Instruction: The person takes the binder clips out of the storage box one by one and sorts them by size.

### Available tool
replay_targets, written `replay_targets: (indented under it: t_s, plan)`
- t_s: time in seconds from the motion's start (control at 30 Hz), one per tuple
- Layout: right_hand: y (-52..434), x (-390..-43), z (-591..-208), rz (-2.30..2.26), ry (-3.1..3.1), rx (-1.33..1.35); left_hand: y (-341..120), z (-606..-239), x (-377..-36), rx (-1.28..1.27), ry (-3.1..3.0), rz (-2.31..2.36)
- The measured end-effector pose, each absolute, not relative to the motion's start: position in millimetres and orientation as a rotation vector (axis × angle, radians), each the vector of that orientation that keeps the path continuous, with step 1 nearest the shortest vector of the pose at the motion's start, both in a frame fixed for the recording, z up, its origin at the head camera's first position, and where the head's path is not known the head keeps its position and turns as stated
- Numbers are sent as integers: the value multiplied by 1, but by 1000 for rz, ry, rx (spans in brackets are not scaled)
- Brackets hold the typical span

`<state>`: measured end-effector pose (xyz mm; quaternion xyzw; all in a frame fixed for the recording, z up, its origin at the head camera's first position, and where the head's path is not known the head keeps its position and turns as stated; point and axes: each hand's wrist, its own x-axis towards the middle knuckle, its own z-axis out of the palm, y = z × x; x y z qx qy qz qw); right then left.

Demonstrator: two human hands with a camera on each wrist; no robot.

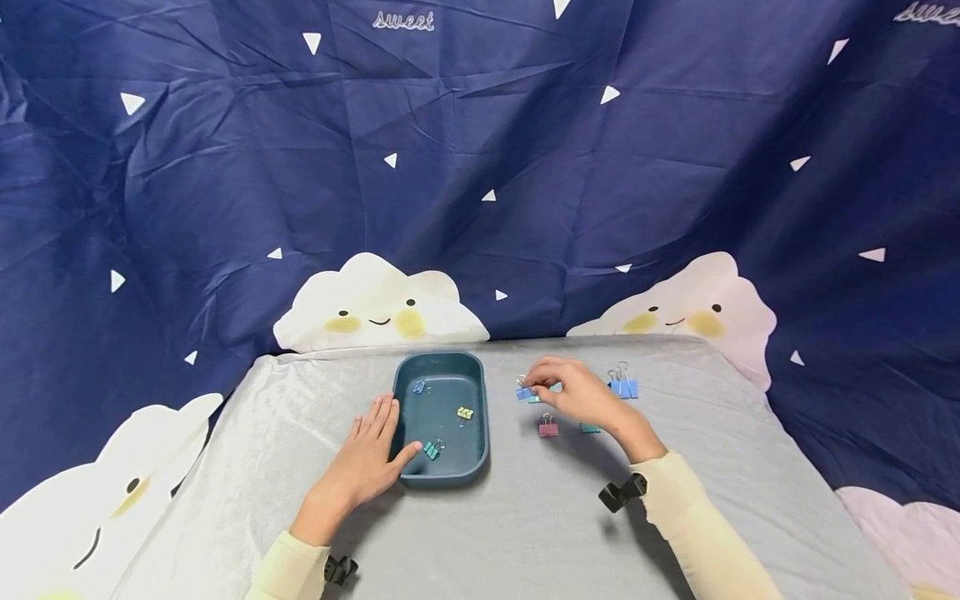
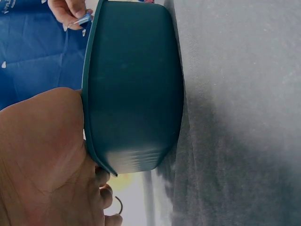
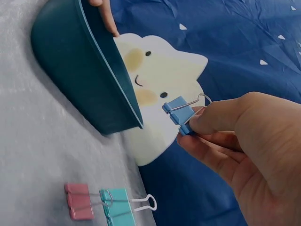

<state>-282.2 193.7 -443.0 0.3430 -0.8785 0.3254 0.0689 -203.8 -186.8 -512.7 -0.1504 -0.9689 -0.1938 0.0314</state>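
In the head view my right hand (image 1: 576, 393) pinches a blue binder clip (image 3: 180, 115) between thumb and fingertips, held above the table to the right of a dark teal tray (image 1: 444, 481). The clip's wire handles point back toward the hand in the right wrist view. My left hand (image 1: 363, 460) rests along the tray's left rim, fingers extended and thumb over the near corner. Inside the tray lie a blue clip (image 1: 419, 387), a yellow clip (image 1: 465, 412) and a teal clip (image 1: 432, 450), set apart from one another.
A pink binder clip (image 1: 549, 430) and a teal binder clip (image 1: 590, 429) stand on the grey cloth below my right hand. Larger blue clips (image 1: 625, 388) stand farther right. Behind the table hangs a navy curtain (image 1: 525, 167) with clouds.
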Motion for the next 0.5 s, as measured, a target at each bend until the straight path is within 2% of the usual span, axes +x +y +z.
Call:
replay_targets:
  t_s: [0.5]
  plan:
    - [234, -273, -447, 1012, -2632, 906, -184, -505, -202, -453, -3016, -581]
